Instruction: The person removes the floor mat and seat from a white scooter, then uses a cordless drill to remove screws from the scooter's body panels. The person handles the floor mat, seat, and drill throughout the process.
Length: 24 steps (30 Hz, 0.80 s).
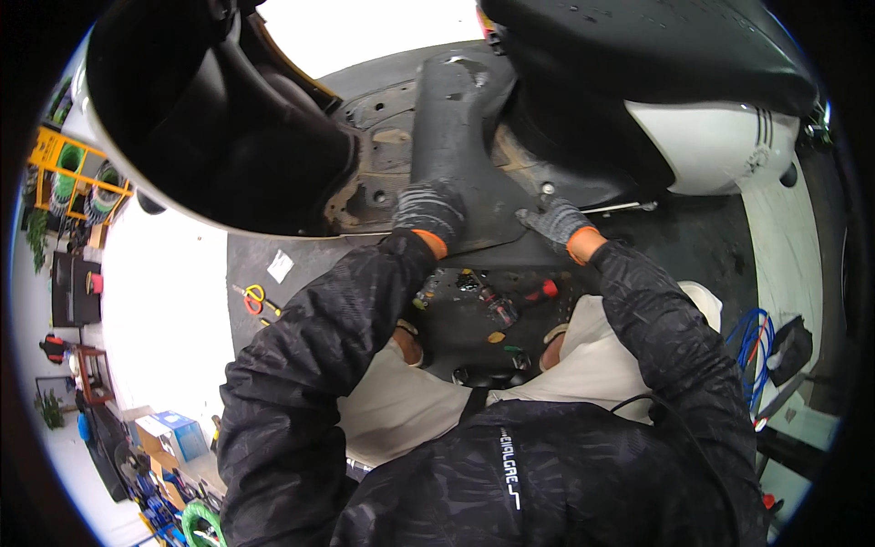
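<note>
My left hand (428, 211), in a striped grey glove with an orange cuff, grips the lower part of a scuffed dark plastic floor panel (447, 123) lying across a scooter's footboard. My right hand (554, 221), similarly gloved, has its fingers curled at the panel's right edge, just below a small silver cylindrical fitting (547, 190). Left of the panel, the dusty footboard base (385, 155) shows bolt holes. The scooter's black inner front shield (210, 118) rises at left; its black seat (665, 55) and white rear body (702, 141) are at right. A silver rod (615, 207) lies beside my right hand.
Scissors (253, 298), a small white packet (280, 264), a drill-like tool (499, 308) and loose small parts lie on the dark mat (273, 246). Blue hose coils (756, 337) are at right. A yellow rack (55, 146) and boxes (173, 433) stand at left.
</note>
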Each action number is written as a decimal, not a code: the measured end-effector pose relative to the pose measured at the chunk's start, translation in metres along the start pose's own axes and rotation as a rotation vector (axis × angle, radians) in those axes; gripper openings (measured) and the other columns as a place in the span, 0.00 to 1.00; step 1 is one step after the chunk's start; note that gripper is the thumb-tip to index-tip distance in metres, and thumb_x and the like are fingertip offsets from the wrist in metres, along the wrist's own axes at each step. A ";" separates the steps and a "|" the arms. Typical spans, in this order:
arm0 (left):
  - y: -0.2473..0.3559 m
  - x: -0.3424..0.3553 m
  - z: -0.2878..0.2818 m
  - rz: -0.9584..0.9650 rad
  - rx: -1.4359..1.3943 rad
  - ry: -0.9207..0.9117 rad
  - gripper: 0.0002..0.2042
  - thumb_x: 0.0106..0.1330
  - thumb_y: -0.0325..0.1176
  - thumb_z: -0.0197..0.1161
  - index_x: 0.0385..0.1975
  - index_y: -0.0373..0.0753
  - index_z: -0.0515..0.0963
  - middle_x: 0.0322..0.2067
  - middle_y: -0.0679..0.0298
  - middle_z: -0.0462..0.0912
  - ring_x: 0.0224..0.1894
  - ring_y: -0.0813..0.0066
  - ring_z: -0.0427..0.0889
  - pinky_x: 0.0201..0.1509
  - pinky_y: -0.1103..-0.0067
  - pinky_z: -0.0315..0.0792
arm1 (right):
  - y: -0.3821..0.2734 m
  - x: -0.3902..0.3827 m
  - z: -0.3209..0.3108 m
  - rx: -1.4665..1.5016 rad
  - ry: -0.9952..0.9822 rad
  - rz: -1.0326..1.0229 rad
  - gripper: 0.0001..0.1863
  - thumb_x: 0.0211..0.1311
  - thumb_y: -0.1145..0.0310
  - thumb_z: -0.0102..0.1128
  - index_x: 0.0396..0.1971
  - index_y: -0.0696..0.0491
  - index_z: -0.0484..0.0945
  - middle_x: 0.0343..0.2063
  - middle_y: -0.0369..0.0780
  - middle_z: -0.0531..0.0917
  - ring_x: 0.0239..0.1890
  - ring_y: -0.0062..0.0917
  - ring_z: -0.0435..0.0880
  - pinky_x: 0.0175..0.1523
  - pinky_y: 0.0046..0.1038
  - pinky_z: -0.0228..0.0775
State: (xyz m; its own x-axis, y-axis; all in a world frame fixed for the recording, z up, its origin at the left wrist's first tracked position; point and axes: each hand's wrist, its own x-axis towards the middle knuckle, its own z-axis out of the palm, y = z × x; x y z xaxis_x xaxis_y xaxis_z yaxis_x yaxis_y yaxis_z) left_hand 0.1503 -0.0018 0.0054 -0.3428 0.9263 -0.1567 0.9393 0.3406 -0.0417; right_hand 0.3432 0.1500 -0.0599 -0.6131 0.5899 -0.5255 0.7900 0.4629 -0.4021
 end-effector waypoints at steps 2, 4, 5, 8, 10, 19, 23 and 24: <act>0.000 0.001 -0.001 -0.004 0.011 -0.010 0.11 0.66 0.35 0.59 0.38 0.42 0.88 0.38 0.52 0.90 0.42 0.53 0.90 0.41 0.60 0.82 | 0.001 0.001 0.001 0.016 -0.006 0.017 0.51 0.62 0.32 0.56 0.69 0.63 0.66 0.66 0.58 0.72 0.69 0.48 0.71 0.73 0.39 0.63; 0.001 0.004 -0.001 -0.050 -0.025 -0.034 0.11 0.66 0.34 0.58 0.38 0.43 0.88 0.38 0.52 0.90 0.42 0.53 0.90 0.42 0.60 0.82 | 0.003 0.001 0.004 0.017 0.055 0.000 0.51 0.63 0.34 0.58 0.70 0.64 0.65 0.68 0.58 0.70 0.72 0.47 0.67 0.75 0.37 0.60; 0.001 0.005 -0.001 -0.059 -0.040 -0.044 0.11 0.66 0.34 0.58 0.39 0.42 0.88 0.39 0.52 0.90 0.43 0.53 0.90 0.42 0.60 0.82 | 0.004 0.001 0.005 0.012 0.070 0.012 0.51 0.63 0.34 0.58 0.70 0.64 0.65 0.69 0.57 0.69 0.73 0.47 0.66 0.75 0.36 0.59; -0.002 0.008 0.006 -0.075 -0.103 -0.052 0.12 0.67 0.34 0.57 0.41 0.41 0.87 0.40 0.51 0.89 0.44 0.53 0.89 0.44 0.60 0.81 | 0.010 0.002 0.010 0.012 0.086 0.027 0.49 0.64 0.36 0.58 0.70 0.64 0.65 0.70 0.57 0.68 0.74 0.46 0.66 0.76 0.36 0.57; -0.006 0.008 0.013 -0.061 -0.126 0.023 0.11 0.67 0.35 0.57 0.40 0.42 0.86 0.39 0.51 0.89 0.42 0.52 0.89 0.44 0.59 0.81 | 0.014 0.005 0.014 0.028 0.085 -0.015 0.48 0.65 0.37 0.58 0.70 0.63 0.65 0.70 0.56 0.67 0.74 0.46 0.65 0.77 0.36 0.57; -0.016 0.003 0.020 0.133 -0.114 0.186 0.10 0.63 0.30 0.59 0.39 0.39 0.85 0.35 0.51 0.88 0.41 0.52 0.87 0.45 0.61 0.81 | 0.019 0.016 0.023 0.119 0.121 -0.062 0.46 0.65 0.40 0.61 0.69 0.64 0.66 0.70 0.56 0.69 0.74 0.45 0.65 0.77 0.35 0.56; -0.008 -0.002 0.012 0.083 -0.111 0.178 0.10 0.63 0.29 0.59 0.39 0.37 0.85 0.36 0.50 0.87 0.42 0.52 0.87 0.46 0.61 0.81 | 0.008 0.005 0.017 0.165 0.067 -0.007 0.45 0.66 0.42 0.62 0.69 0.65 0.67 0.69 0.56 0.70 0.73 0.44 0.66 0.76 0.35 0.57; -0.007 -0.003 0.011 0.090 -0.084 0.161 0.10 0.62 0.29 0.59 0.39 0.36 0.85 0.36 0.50 0.87 0.42 0.52 0.87 0.46 0.61 0.81 | 0.005 0.002 0.014 0.187 0.058 0.004 0.45 0.66 0.42 0.62 0.68 0.65 0.67 0.69 0.56 0.70 0.73 0.44 0.67 0.76 0.35 0.58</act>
State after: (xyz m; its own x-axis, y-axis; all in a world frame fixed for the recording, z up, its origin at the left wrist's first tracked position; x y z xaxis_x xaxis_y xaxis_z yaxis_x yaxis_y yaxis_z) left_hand 0.1450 -0.0088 -0.0047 -0.2614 0.9652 0.0041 0.9641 0.2609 0.0494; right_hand 0.3459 0.1436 -0.0735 -0.6050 0.6312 -0.4854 0.7764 0.3325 -0.5353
